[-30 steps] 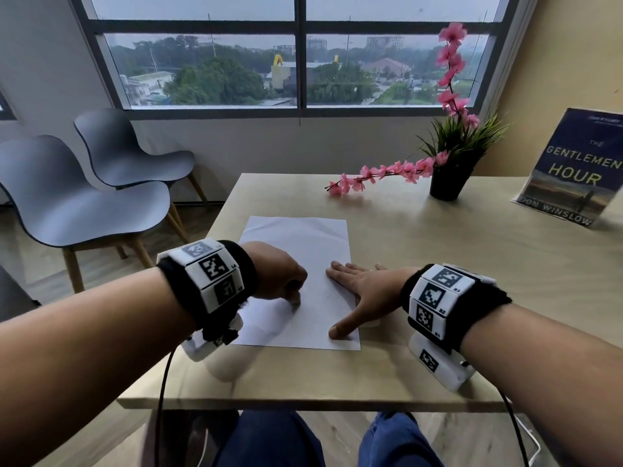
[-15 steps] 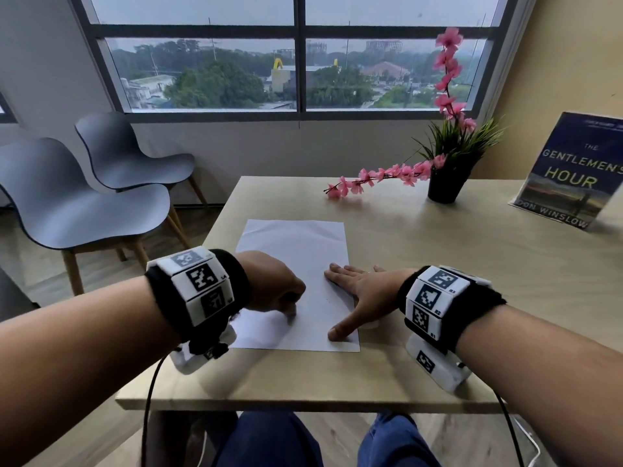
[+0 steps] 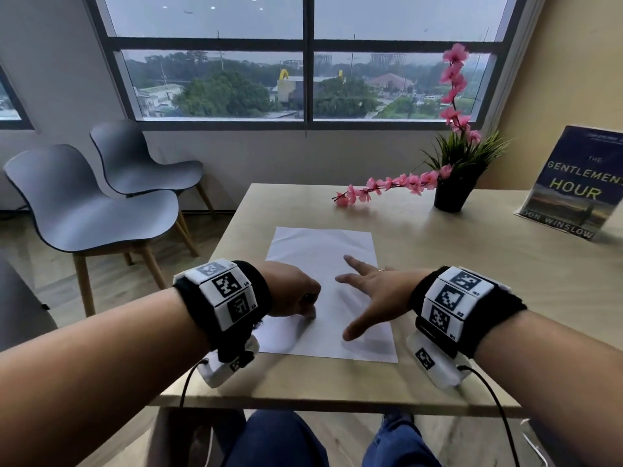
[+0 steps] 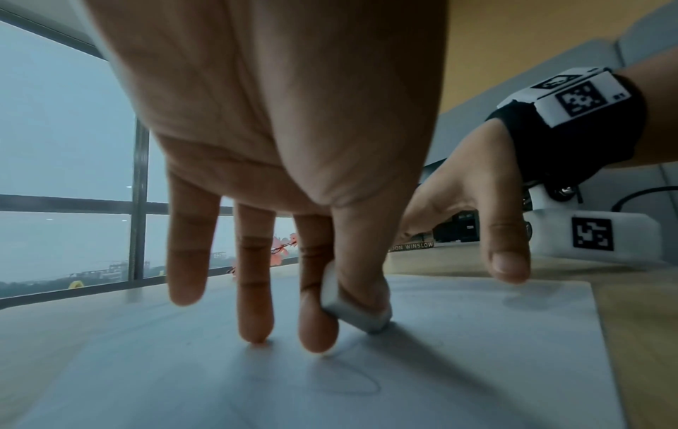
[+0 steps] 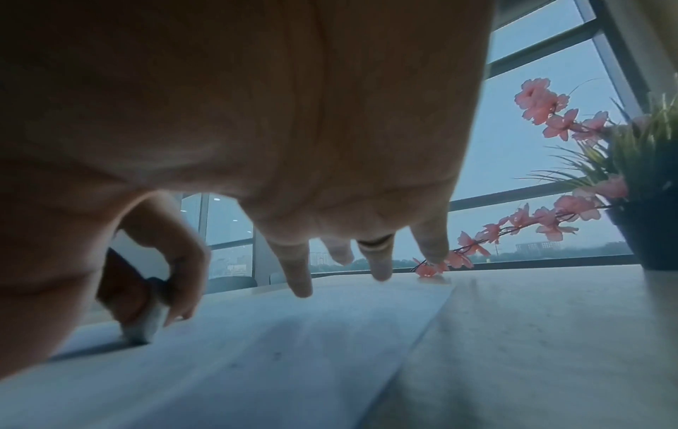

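A white sheet of paper (image 3: 323, 257) lies flat on the wooden table (image 3: 472, 264). My left hand (image 3: 305, 306) pinches a small white eraser (image 3: 312, 314) between thumb and index finger, its corner pressed on the paper's left half. The left wrist view shows the eraser (image 4: 352, 313) tilted on the sheet (image 4: 477, 348), with faint pencil lines (image 4: 344, 377) just in front of it. My right hand (image 3: 367, 291) hovers over the paper's right half, fingers spread and straight, holding nothing. Its thumb (image 4: 508, 258) hangs just above the sheet.
A black pot with pink flowers (image 3: 451, 193) stands at the back of the table, one branch reaching left. A book (image 3: 573, 183) leans at the far right. Two grey chairs (image 3: 87, 203) stand left of the table. The table's front edge (image 3: 337, 402) is near my knees.
My right hand, flat on the paper before, has lifted off it and spread its fingers. The left hand with the eraser stays at about the same spot.
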`<control>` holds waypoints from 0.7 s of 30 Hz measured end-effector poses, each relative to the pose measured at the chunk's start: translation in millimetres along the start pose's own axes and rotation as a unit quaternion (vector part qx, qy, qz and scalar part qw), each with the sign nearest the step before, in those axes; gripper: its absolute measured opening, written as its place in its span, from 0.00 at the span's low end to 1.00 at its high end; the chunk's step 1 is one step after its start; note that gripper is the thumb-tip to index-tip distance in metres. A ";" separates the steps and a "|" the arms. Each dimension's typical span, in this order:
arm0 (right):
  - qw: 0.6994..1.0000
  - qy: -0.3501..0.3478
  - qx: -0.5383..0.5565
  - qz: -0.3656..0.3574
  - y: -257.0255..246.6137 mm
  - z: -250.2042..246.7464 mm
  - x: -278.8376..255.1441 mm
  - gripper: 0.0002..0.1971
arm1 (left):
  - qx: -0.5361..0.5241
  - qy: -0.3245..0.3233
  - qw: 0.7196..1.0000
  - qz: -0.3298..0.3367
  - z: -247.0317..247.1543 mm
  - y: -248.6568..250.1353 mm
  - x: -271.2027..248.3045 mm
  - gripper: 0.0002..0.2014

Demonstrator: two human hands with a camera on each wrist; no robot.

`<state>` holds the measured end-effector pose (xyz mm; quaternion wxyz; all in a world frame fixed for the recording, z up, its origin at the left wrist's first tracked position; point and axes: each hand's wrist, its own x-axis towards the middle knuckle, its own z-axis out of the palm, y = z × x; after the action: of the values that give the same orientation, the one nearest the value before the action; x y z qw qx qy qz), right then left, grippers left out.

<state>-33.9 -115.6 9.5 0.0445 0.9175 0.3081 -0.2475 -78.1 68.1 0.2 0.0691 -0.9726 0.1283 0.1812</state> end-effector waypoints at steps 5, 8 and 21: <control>0.999 -0.030 -0.029 -0.009 -0.5 10.0 19.5 0.60 | 0.022 0.016 0.999 0.018 -6.2 11.5 7.8 0.14; 0.999 -0.039 -0.012 -0.010 3.2 12.4 25.7 0.62 | 0.049 0.018 0.997 0.048 -2.5 18.9 7.6 0.12; 0.999 -0.032 0.021 -0.024 3.5 12.5 26.2 0.61 | 0.060 -0.040 0.997 0.041 -13.3 29.8 11.4 0.16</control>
<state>-19.2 -107.1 -14.3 0.0293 0.9024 0.3229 -0.2838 -71.5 34.6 5.7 0.1255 -0.9526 0.1756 0.2143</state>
